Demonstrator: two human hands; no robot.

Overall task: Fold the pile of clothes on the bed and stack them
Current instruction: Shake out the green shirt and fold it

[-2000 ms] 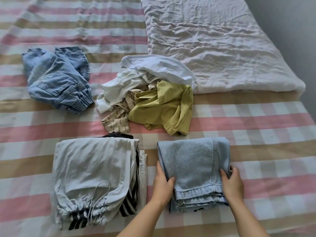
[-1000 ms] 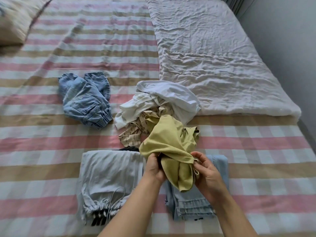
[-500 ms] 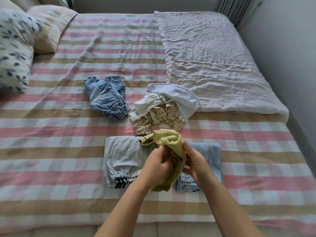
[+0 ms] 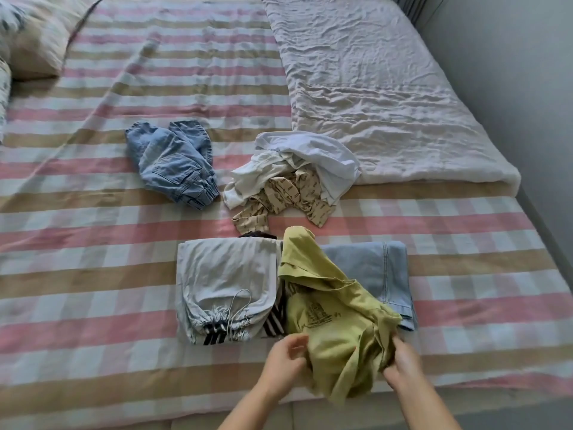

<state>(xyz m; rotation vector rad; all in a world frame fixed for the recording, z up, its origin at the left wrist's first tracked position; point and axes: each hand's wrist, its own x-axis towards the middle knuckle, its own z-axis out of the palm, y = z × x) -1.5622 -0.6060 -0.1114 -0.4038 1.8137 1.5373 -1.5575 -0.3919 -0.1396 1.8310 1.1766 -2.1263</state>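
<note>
Above the pink-and-tan striped bed sheet (image 4: 93, 274), a crumpled yellow-green cotton T-shirt (image 4: 335, 308) hangs bunched between the left hand (image 4: 286, 356) and right hand (image 4: 400, 363), fingers clamped in its fabric (probably hunting the hem), draped partly over folded pale-blue jeans (image 4: 381, 271).

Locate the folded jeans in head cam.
Head view, right of centre near the front edge of the bed: the folded jeans lie just right of the pale drawstring stack, partly covered by the yellow-green shirt.

A bedroom in a home.
A bed (image 4: 93, 243) striped pink and tan fills the view, pillows (image 4: 40, 35) at ten o'clock, a crumpled pale quilt (image 4: 372, 88) at one o'clock.
</note>
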